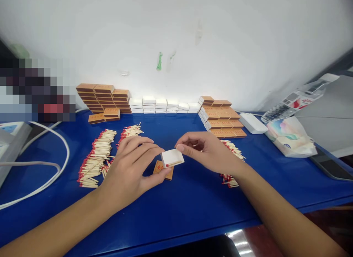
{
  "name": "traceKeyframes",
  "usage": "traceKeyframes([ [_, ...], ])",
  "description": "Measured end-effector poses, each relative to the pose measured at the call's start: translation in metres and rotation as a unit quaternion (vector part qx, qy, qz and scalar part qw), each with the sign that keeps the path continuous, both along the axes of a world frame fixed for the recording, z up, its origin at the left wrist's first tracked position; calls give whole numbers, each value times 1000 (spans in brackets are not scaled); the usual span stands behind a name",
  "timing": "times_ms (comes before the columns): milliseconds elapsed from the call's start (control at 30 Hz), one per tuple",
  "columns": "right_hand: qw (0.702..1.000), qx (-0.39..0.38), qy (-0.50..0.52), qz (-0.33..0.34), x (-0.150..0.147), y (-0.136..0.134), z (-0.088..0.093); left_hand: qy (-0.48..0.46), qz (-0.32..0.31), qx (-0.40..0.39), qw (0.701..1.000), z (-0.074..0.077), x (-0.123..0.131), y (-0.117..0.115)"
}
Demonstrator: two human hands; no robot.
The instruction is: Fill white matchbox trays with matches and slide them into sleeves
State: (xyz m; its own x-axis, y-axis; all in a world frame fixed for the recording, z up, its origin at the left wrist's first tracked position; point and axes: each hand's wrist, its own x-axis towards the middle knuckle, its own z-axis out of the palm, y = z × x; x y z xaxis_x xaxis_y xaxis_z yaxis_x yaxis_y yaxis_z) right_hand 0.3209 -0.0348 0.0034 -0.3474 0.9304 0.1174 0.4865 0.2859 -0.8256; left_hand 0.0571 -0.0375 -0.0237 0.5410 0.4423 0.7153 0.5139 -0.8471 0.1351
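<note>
My left hand (132,165) pinches a small white matchbox tray (172,157) with a few red-tipped matches in it, held just above the blue table (193,198). My right hand (206,150) touches the tray's far right edge with thumb and fingers closed on it. An orange matchbox sleeve (162,170) lies on the table right under the tray, partly hidden by it. Loose red-tipped matches (96,157) lie in piles to the left of my left hand, and more matches (230,178) lie behind and under my right wrist.
Along the wall stand stacks of orange sleeves (103,97), a row of white trays (162,105) and more orange sleeves (222,119). A white flat box (252,122) and a tissue pack (291,137) sit at the right. White cables (55,168) curve at the left.
</note>
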Motion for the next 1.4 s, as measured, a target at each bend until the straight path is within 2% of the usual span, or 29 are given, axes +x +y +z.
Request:
traceKeyframes([
  [100,987,113,-98,-62,18,10,-1,-3,24,-11,1000,-1,-1,-1],
  [167,973,154,-157,-70,33,17,-2,-2,37,-16,999,-2,-2,-1],
  [267,961,147,-222,-70,56,26,-3,1,46,-11,999,-3,-3,-1],
  [400,953,86,-280,-72,77,33,-4,5,38,-16,999,-4,-3,-1],
  [567,958,41,-276,-61,82,37,-9,9,34,-19,999,-5,-4,1],
  [1133,970,40,-238,-15,61,31,-7,10,24,-20,999,-6,-4,1],
  [1400,972,9,-234,-6,70,33,-7,12,20,-22,999,-6,-5,1],
])
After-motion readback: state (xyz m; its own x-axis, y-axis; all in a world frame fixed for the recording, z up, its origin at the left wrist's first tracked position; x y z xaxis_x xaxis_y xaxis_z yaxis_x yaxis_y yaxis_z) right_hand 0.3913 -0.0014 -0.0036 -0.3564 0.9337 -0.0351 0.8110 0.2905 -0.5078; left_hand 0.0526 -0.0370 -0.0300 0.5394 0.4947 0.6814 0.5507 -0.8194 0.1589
